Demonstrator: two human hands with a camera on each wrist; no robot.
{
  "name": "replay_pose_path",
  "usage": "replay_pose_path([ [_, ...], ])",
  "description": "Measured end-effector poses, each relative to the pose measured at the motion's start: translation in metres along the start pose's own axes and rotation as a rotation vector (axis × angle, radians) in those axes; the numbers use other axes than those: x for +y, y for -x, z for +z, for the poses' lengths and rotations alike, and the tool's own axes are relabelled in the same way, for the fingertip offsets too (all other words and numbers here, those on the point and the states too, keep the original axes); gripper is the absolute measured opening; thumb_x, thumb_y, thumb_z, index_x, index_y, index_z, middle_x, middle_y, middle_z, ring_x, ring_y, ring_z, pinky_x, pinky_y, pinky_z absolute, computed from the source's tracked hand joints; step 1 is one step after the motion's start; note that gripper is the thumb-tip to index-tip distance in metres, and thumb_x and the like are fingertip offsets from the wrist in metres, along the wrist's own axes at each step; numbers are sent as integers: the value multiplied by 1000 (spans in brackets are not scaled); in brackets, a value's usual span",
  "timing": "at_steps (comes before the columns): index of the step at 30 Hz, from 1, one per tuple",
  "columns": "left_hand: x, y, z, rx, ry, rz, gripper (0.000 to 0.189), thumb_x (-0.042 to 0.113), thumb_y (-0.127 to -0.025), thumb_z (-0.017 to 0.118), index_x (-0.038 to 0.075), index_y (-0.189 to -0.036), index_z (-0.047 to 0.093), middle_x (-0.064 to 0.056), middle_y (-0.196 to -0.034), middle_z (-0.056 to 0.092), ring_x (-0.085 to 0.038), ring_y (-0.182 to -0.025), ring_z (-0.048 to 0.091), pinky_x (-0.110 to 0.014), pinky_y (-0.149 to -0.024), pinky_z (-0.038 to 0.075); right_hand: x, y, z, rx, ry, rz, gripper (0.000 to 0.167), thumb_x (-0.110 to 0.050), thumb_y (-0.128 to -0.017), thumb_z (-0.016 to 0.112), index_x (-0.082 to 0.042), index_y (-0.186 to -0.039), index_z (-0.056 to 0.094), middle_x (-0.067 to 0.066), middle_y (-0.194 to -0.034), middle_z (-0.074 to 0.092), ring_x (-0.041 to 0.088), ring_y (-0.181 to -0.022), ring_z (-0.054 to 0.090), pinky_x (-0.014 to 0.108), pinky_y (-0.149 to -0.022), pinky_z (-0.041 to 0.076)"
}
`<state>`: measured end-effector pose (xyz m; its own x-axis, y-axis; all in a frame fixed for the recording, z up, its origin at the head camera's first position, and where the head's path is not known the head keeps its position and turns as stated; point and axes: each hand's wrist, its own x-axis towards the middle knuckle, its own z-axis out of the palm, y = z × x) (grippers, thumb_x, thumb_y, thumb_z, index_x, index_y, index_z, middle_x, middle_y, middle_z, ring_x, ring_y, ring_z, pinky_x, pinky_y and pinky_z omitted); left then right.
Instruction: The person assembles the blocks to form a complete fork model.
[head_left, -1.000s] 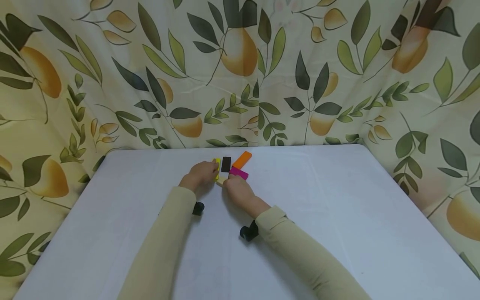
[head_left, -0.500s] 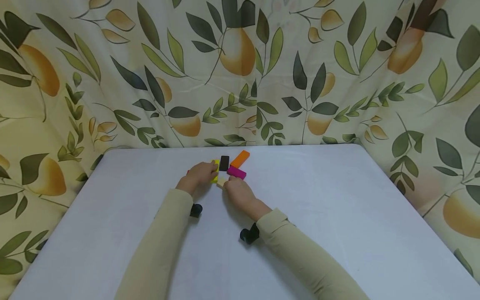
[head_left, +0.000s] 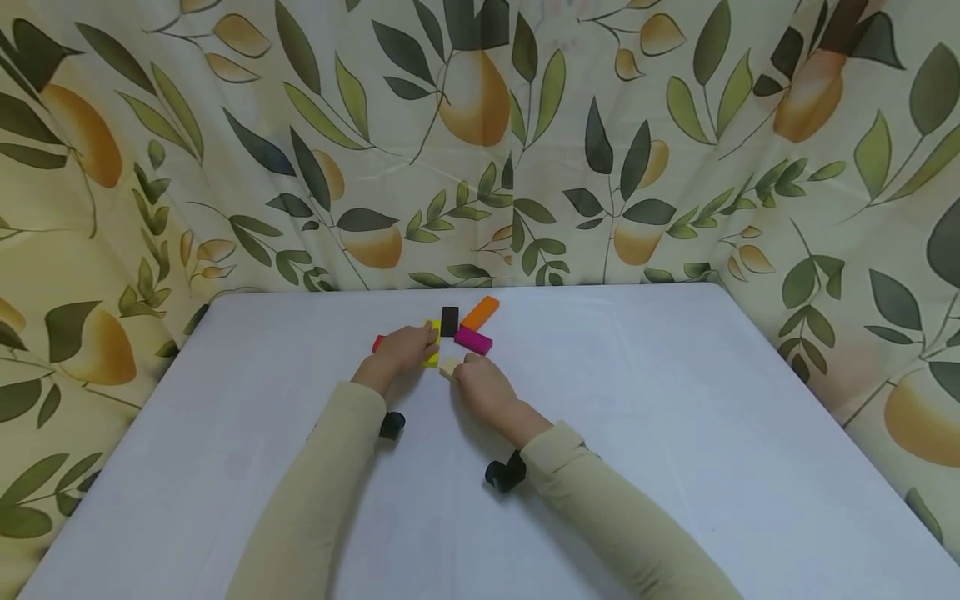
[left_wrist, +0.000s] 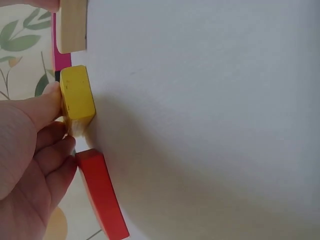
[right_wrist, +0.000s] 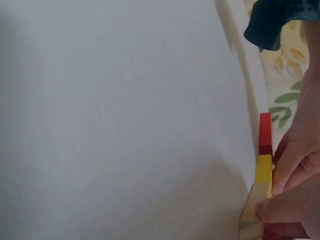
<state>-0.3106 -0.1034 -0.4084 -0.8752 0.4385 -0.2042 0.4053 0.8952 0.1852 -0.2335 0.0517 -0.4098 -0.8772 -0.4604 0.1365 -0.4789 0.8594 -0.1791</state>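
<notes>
My left hand (head_left: 397, 354) pinches a yellow block (head_left: 432, 360) between thumb and fingers. In the left wrist view the yellow block (left_wrist: 78, 95) stands at the fingertips, with a red block (left_wrist: 102, 195) lying beside the curled fingers. My right hand (head_left: 491, 390) grips a plain wooden block (head_left: 448, 368), whose free end points toward the yellow one. The thumb lies on the wooden block (right_wrist: 255, 200) in the right wrist view, where yellow and red line up beyond it. Only a corner of the red block (head_left: 378, 342) shows past my left hand in the head view.
Behind the hands lie a black block (head_left: 449, 322), an orange block (head_left: 481, 313) and a magenta block (head_left: 474, 340), near the far edge of the white-covered table (head_left: 637, 375). A leaf-and-fruit patterned curtain (head_left: 300, 233) hangs right behind that edge. Black cameras sit at both wrists.
The right hand has shifted slightly right with the wooden block, widening the gap to the yellow one. The left hand has moved a little left, and a red corner now shows beside it.
</notes>
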Motion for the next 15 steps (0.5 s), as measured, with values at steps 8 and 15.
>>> replay_pose_path([
  [8,4,9,4,39,-33,20,30,24,-97,47,5,-119,55,-17,-138,42,-33,-112,52,-41,-89,45,-1,7,0,32,-17,-32,10,-4,-85,63,0,-89,72,10,-73,57,19,-63,52,25,-63,49],
  [15,5,13,7,61,-21,21,36,25,-97,47,8,-127,53,-15,-140,40,-32,-117,48,-43,-92,43,-1,12,-2,33,-14,-24,11,-5,-85,64,0,-90,72,10,-74,57,19,-64,52,26,-64,49],
])
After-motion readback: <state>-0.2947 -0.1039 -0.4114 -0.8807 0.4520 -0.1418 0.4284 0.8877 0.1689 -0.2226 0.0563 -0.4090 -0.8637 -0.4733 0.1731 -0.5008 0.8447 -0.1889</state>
